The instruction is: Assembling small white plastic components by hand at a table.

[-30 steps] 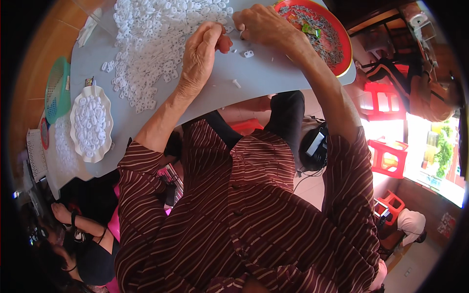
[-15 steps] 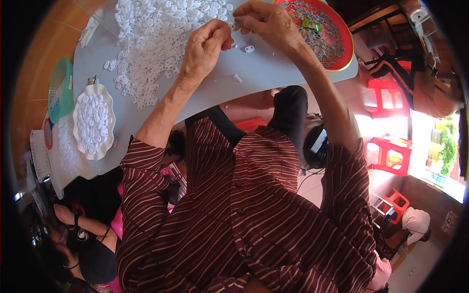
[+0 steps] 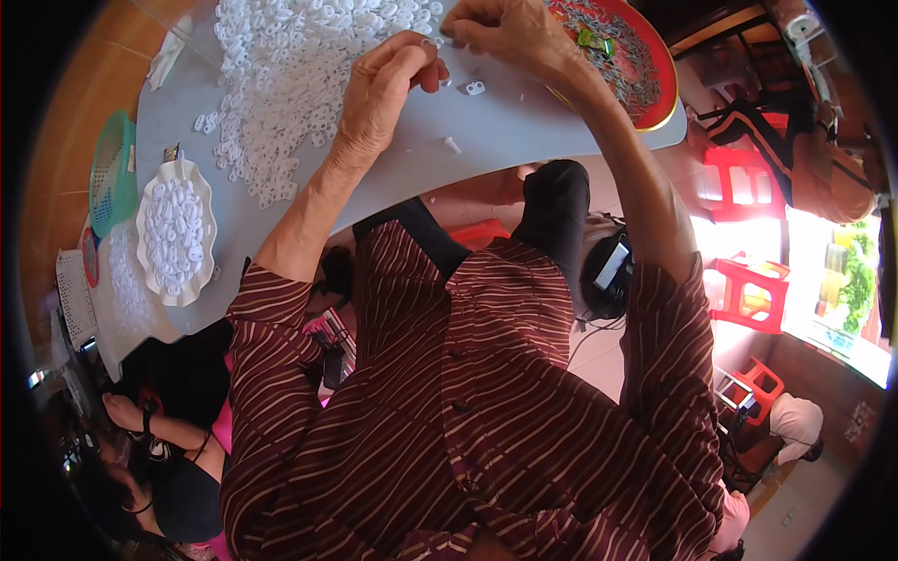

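A: Containers?

B: Three. White scalloped dish [image 3: 175, 231] sat at the left of the bench [image 3: 524, 131], filled with small white plastic rings. Red round tray [image 3: 662, 70] at the far right corner held a grey heap of small parts, with a green scrap on top. Green mesh basket [image 3: 110, 173] stood on edge beyond the dish; contents not visible.

A: Loose stock?

B: Big pile of white rings [image 3: 290, 75] spread straight on the bench, left of the hands. A few strays lay near the hands, including one white piece [image 3: 474, 88] just below the right hand.

A: Hands?

B: Left hand [image 3: 379, 89] had fingers curled, thumb and forefinger pinched at the pile's edge. Something tiny and white seemed to be at the tips, but I couldn't tell if the grip was actually on a part. Right hand [image 3: 500, 33] was also curled, fingertips pinched, close to the left one near the tray. Same there: too small to confirm a held part.

A: Surface, room?

B: Bench was pale grey with a rounded edge. Orange-brown floor beyond it at the left. Red plastic stools [image 3: 748, 290] stood on the right near a bright opening. Another person [image 3: 159, 458] in dark clothes sat low at the bottom left.
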`<control>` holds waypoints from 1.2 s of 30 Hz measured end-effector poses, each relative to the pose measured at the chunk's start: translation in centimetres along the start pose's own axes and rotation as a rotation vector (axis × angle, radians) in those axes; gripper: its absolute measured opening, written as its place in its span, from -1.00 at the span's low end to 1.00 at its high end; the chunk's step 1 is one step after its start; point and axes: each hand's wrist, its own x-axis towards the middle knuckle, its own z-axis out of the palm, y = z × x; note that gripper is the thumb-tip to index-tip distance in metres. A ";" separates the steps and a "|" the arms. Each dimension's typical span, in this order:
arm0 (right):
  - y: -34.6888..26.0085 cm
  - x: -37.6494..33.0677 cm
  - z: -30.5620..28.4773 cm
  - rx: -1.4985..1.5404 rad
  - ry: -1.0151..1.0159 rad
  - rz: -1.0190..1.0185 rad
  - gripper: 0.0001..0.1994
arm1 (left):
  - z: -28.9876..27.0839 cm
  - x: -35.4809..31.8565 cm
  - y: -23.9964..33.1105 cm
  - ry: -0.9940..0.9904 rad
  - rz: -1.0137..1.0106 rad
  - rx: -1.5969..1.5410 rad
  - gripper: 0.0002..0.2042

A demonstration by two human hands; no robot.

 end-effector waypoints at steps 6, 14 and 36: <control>-0.3 0.7 0.0 -0.328 -0.064 -0.145 -0.82 | -0.9 0.2 0.1 0.093 0.030 -0.019 -0.78; 3.9 1.9 3.9 -0.811 0.224 -0.476 -0.83 | -0.6 0.3 0.2 0.073 0.059 0.072 -0.78; 1.3 -7.0 5.3 0.813 0.344 0.138 -0.86 | 0.8 -0.9 0.5 -0.120 0.148 0.334 -0.82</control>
